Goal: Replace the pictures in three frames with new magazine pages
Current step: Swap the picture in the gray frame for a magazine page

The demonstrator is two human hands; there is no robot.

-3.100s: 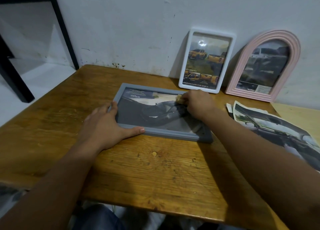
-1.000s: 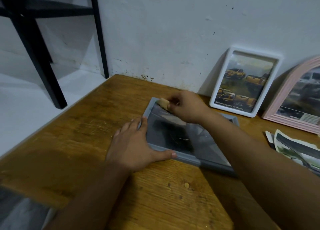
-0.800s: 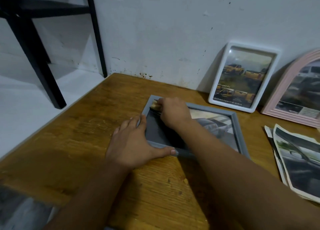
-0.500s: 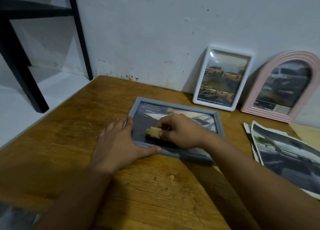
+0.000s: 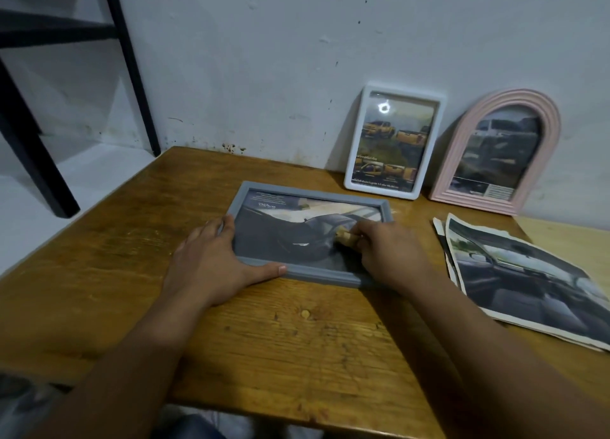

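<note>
— Item one?
— Grey frame [image 5: 307, 275], flat on the desk [image 5: 264, 339], near its middle, glass up, dark car page inside.
— Hands on it?
— Left hand [image 5: 211, 267]: fingers straight, flat along the frame's left edge, thumb stretched along the near rail. Right hand [image 5: 386, 257]: fingers curled, pinching a small tan block [image 5: 345, 238] pressed to the glass on the frame's right half.
— Far edge of the desk?
— White frame [image 5: 394, 192], upright, leaning on the wall [image 5: 264, 58], yellow trucks shown. Just right of it, pink arched frame [image 5: 548, 134], also leaning, dark vehicle page inside.
— Right edge?
— Loose magazine pages [image 5: 528, 280], stacked flat, car interior on top, apart from the grey frame.
— Beyond the left edge?
— Black metal stand [image 5: 132, 75] by the wall.
</note>
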